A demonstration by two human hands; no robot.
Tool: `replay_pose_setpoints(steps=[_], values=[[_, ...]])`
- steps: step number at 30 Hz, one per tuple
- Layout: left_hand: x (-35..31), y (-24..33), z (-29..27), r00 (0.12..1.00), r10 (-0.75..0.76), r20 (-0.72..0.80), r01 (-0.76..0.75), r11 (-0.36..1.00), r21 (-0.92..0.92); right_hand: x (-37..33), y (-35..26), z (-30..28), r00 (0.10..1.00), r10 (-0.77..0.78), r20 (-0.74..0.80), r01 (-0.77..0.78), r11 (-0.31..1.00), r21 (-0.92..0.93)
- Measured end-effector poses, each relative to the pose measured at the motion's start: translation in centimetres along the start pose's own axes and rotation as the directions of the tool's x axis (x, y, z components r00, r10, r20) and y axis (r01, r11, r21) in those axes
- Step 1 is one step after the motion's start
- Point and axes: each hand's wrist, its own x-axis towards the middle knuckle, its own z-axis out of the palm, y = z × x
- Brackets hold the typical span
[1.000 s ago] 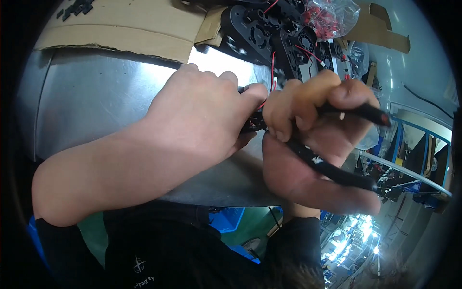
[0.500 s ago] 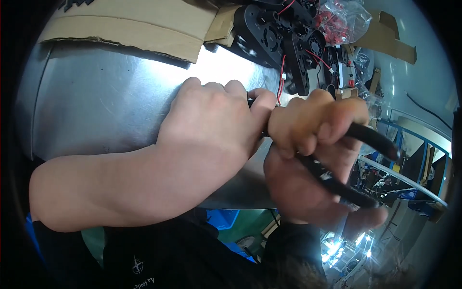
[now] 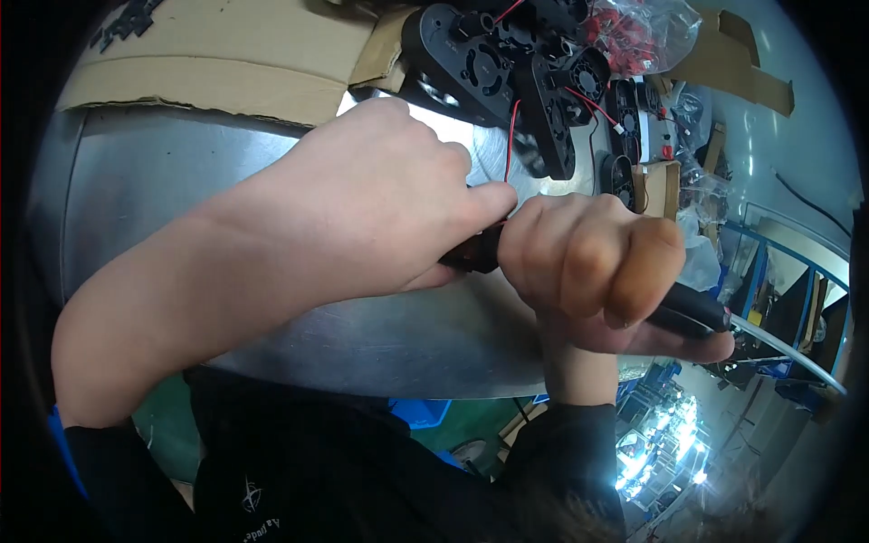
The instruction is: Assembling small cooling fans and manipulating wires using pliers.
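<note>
My right hand [image 3: 593, 262] is wrapped round black-handled pliers [image 3: 697, 312], their two handle ends lying close together beyond my fingers. The jaws are hidden behind my hands. My left hand [image 3: 389, 195] is closed on a small black part [image 3: 474, 255], which shows just below its thumb and index finger. That part meets the knuckles of my right hand, so I cannot tell whether the jaws grip it. Both hands are above the near part of a metal table [image 3: 362, 348].
Cardboard [image 3: 204, 86] lies along the far left, with small black pieces [image 3: 124, 27] on it. Black fan housings [image 3: 471, 68] with red and black wires are heaped at the far middle. Beyond them sits a clear bag of red parts [image 3: 634, 41]. A blue bin [image 3: 421, 412] stands below the table edge.
The plier handles, spread apart before, are now squeezed together, and the right fingers have closed over them. My left hand has turned, its knuckles moving farther away, exposing more of the black part.
</note>
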Motion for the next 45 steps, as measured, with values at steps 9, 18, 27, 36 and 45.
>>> replay_pose_setpoints(steps=[9,18,27,36,45], values=[[0.7,-0.8,-0.1,0.997,0.066,0.047,-0.064,0.997,-0.043,1.8,0.3,-2.7,0.956,0.053,0.288,-0.12,0.968,0.219],[1.4,-1.1,-1.1,0.976,0.083,0.202,-0.067,0.994,-0.086,4.1,1.5,-3.7,0.801,-0.057,0.596,-0.188,0.921,0.342],[1.5,-1.6,-0.8,0.983,0.115,0.141,-0.101,0.99,-0.102,3.7,1.3,-2.7,0.834,0.106,0.542,-0.306,0.905,0.295],[1.1,-1.2,-1.0,0.995,0.087,0.038,-0.083,0.992,-0.098,1.6,-0.8,-1.2,0.951,0.152,0.27,-0.189,0.975,0.116],[0.4,-0.6,-0.1,0.996,0.077,-0.052,-0.078,0.997,-0.022,-0.9,-2.3,2.7,0.988,-0.065,-0.141,0.027,0.965,-0.261]])
